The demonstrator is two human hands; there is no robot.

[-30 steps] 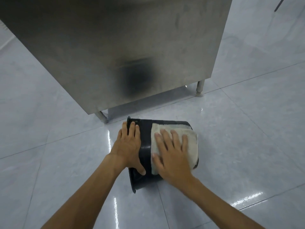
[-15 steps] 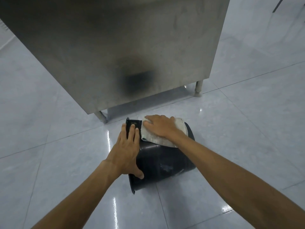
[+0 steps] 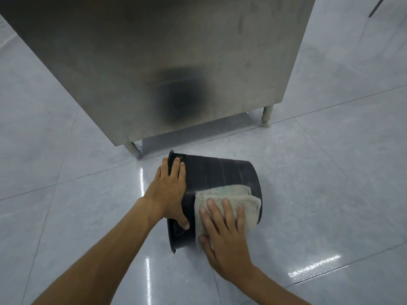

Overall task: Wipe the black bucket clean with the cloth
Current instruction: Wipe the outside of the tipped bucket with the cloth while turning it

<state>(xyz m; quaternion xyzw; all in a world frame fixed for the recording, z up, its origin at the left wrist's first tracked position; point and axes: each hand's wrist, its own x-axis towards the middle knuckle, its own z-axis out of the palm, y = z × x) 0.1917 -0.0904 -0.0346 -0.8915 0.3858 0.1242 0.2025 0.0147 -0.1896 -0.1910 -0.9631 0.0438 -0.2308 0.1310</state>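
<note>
The black bucket (image 3: 222, 172) lies on its side on the floor, rim to the left and base to the right. My left hand (image 3: 169, 190) rests over the rim end, fingers spread on top and thumb hooked at the rim's near edge. A folded pale cloth (image 3: 246, 199) lies on the near side of the bucket's wall. My right hand (image 3: 224, 234) presses flat on the cloth with straight, spread fingers.
A stainless steel cabinet (image 3: 176, 62) on short legs (image 3: 266, 116) stands just behind the bucket. Glossy grey floor tiles (image 3: 330, 172) stretch to either side and toward me. A thin dark rod (image 3: 376, 6) shows at the top right corner.
My right hand has dragged the cloth from the far top of the bucket down to its near side. My left hand has kept its place at the rim.
</note>
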